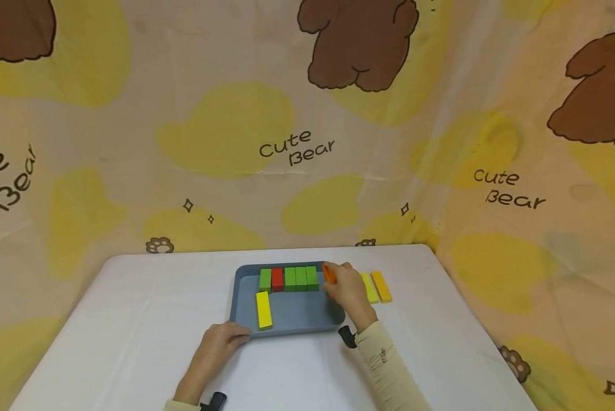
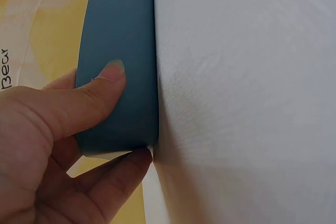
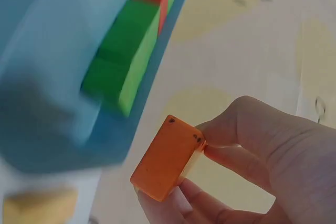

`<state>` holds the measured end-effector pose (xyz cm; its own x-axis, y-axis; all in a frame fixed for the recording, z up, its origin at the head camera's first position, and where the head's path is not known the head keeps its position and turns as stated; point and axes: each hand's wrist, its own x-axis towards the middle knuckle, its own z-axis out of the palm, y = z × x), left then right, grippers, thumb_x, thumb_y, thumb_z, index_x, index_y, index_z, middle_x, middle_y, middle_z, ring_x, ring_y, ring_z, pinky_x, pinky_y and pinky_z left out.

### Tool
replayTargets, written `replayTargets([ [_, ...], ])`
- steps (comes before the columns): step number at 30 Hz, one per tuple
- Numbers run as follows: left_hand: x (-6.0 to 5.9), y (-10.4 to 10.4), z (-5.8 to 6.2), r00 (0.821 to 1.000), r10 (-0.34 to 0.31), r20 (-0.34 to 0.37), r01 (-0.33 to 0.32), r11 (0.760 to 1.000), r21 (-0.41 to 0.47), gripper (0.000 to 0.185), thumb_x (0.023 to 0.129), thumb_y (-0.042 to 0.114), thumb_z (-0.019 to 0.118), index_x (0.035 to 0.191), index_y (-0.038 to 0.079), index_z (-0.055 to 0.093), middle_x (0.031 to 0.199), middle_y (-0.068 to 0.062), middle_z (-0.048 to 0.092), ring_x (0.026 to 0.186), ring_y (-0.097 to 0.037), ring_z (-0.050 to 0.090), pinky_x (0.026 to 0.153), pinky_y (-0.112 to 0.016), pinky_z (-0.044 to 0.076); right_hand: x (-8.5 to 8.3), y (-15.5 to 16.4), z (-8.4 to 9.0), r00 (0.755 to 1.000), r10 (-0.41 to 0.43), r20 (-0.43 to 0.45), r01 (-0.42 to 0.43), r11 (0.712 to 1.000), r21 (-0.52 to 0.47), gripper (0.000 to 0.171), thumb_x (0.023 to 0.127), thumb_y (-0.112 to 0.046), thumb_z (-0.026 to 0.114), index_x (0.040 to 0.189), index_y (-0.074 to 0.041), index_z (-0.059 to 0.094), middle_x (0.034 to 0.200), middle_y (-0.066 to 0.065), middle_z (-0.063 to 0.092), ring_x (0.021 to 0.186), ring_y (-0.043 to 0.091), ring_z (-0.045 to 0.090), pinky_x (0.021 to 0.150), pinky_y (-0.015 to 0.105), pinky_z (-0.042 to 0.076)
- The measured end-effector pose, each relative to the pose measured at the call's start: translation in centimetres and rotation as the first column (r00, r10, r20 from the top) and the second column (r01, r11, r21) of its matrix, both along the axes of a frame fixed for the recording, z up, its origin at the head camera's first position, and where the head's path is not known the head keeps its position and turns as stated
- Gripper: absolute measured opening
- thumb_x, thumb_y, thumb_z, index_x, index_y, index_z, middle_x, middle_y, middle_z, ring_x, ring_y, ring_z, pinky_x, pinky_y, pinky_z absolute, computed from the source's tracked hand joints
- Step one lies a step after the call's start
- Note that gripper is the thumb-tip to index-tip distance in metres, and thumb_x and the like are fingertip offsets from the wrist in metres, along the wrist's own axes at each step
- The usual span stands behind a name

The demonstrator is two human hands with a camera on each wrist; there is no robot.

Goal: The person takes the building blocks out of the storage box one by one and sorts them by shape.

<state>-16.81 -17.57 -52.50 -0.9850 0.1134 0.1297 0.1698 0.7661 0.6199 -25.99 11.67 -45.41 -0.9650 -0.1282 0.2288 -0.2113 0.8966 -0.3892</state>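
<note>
Head view: the right hand (image 1: pixel 349 290) pinches an orange block (image 1: pixel 329 274) at the far right corner of the blue tray (image 1: pixel 292 319), beside the green row (image 1: pixel 301 278); the left hand (image 1: pixel 224 338) grips the near left rim.
Left wrist view: thumb (image 2: pixel 100 90) presses the tray wall, fingers curl beneath.
Right wrist view: fingertips (image 3: pixel 210 150) hold the block above the tray edge.
Advice: lower it level, flush against the last green block.
</note>
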Motion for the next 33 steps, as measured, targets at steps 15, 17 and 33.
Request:
replayTargets([
  [15,0.0,0.0,-0.1,1.0,-0.009,0.004,0.009,1.0,-0.006,0.013,0.08,0.009,0.077,0.091,0.014,0.079,0.09,0.0,0.077,0.09,-0.022,0.073,0.082,-0.04,0.061,-2.6,9.2,-0.6,0.982,-0.111,0.154,0.103,0.993,0.061,0.048,0.087,-0.017,0.072,0.133,-0.011,0.06,0.112,0.019,0.066,0.094,0.031,0.058,0.082,0.046,0.055],
  [17,-0.1,0.0,-0.1,1.0,-0.008,0.006,0.008,1.0,-0.004,0.013,0.08,0.009,0.077,0.092,0.014,0.079,0.091,0.0,0.077,0.09,-0.022,0.073,0.082,-0.04,0.06,-2.8,10.1,-0.8,0.981,-0.11,0.157,0.1,0.992,0.074,0.047,0.088,-0.017,0.071,0.133,-0.009,0.06,0.114,0.021,0.065,0.095,0.032,0.059,0.082,0.048,0.055],
  [33,-0.1,-0.1,-0.2,1.0,-0.003,0.017,0.003,1.0,0.006,0.014,0.08,0.009,0.078,0.093,0.013,0.079,0.091,-0.002,0.077,0.092,-0.023,0.073,0.084,-0.042,0.06,-3.3,14.1,-2.3,0.963,-0.149,0.225,0.127,0.986,0.112,0.048,0.087,-0.012,0.072,0.132,-0.004,0.059,0.125,0.024,0.063,0.109,0.04,0.059,0.094,0.056,0.051],
])
